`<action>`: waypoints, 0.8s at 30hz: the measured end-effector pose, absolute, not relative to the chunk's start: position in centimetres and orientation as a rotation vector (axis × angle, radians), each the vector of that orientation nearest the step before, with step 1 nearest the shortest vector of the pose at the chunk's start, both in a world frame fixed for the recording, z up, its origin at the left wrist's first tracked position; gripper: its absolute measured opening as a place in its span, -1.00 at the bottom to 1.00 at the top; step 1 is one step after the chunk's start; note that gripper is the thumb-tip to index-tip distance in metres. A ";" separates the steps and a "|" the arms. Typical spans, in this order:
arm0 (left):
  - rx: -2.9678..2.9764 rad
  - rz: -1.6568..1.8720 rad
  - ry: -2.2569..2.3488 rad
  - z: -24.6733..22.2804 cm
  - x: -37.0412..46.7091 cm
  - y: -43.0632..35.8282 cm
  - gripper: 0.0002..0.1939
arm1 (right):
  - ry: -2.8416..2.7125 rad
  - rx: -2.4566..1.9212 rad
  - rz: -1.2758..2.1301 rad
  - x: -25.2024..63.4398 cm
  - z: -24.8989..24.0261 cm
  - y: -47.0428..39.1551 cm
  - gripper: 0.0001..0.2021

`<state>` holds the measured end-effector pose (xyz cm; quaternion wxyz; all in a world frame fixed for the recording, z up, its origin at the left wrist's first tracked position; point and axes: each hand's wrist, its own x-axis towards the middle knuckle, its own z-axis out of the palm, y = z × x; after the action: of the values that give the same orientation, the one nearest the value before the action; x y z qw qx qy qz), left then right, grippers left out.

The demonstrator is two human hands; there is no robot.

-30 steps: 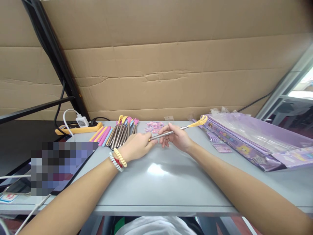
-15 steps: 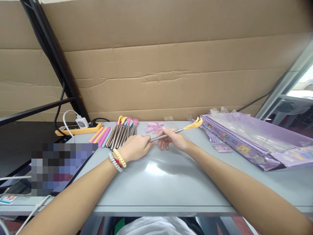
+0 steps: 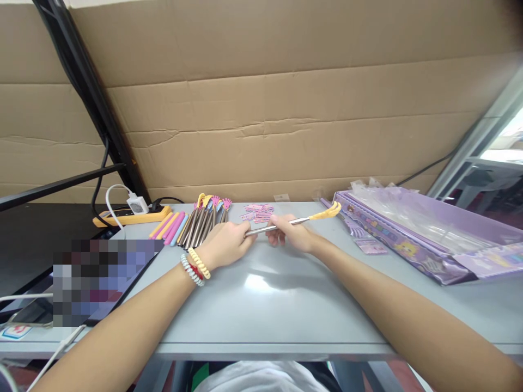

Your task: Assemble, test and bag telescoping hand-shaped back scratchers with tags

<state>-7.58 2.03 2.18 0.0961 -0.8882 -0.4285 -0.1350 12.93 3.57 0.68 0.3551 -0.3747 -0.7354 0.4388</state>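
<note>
Between my two hands a back scratcher (image 3: 263,230) with a metal rod and a yellow claw-shaped head lies almost level above the table. My left hand (image 3: 232,239), wearing two coiled bands at the wrist, pinches the plain end of the rod. Closer to the yellow head, my right hand (image 3: 292,231) grips the rod between thumb and fingers. To the left is a bunch of similar back scratchers (image 3: 200,226) with pink, yellow and blue heads. Coloured handle sleeves (image 3: 174,227) lie beside them. Small pink printed cards (image 3: 259,212) are spread behind my hands.
A purple display box (image 3: 392,234) holding clear plastic bags stands on the right, with purple cards (image 3: 370,246) beside it. At left are a yellow power strip (image 3: 133,218) with a white plug and a blurred-out screen (image 3: 110,283). Cardboard (image 3: 261,109) lines the back of the grey table.
The back scratcher has turned about its rod, and its yellow head sits slightly lower and farther right. Both hands keep hold of it in nearly the same place.
</note>
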 end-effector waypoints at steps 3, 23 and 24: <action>-2.635 -0.364 -1.277 2.1 -7.7 2.2 -0.71 | -2.054 -1.029 0.944 13.2 0.7 3.3 -0.43; -2.539 -0.351 -1.298 1.9 -7.8 2.4 -0.69 | -2.198 -1.018 0.789 13.3 1.0 3.0 -0.43; -2.526 -0.351 -1.313 1.9 -7.8 2.5 -0.70 | -2.203 -1.017 0.785 13.2 1.0 3.0 -0.43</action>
<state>-7.78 2.47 1.88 0.1362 -0.8724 -0.4534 -0.1213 13.23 2.97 1.00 0.2913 -0.3814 -0.8265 0.2943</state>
